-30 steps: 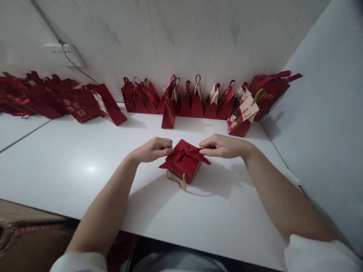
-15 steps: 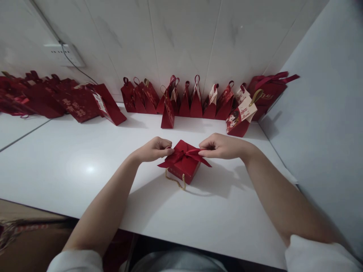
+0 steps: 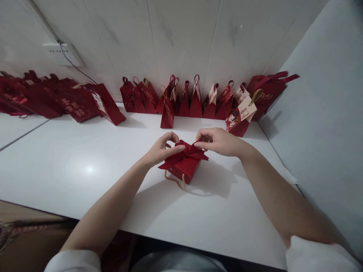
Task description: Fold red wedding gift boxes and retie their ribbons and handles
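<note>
Adjusting the ribbon bow (image 3: 189, 152): the loops are best eased outward a little at a time, with equal pull from both sides, so that the knot is kept centred; pressure on the lid should be kept light, as thin card could dent.
Left hand (image 3: 165, 148): loosely curled, a gap being left between thumb and forefinger; the thumb tip is laid at the bow's left part, but whether ribbon is gripped cannot be told.
Right hand (image 3: 219, 142): thumb and forefinger brought together at the bow's upper right, where a fold of ribbon seems to be pinched.
Gift box (image 3: 185, 168): one, red, set on the white table (image 3: 85, 200) between the forearms, turned with a corner towards the wearer; the bow is placed on its top.
Ribbon tails: two can be made out, the left tail (image 3: 164, 165) and the right tail (image 3: 203, 156); they would be better evened in length.
Cord handle (image 3: 173, 181): one, gold, hung from the near left side; it is best kept clear of the ribbon.
Looped boxes (image 3: 196, 104): about twelve, counted by their top loops, stood along the wall; some are overlapped, so the count is uncertain.
Ribboned box (image 3: 268, 92): one, at the row's right end.
Left-hand cluster (image 3: 41, 98): several red packages, overlapped and not countable.
Leaning box (image 3: 109, 104): one, tilted beside that cluster.
Socket panel (image 3: 62, 54): one, with one cable (image 3: 76, 67) across it.
</note>
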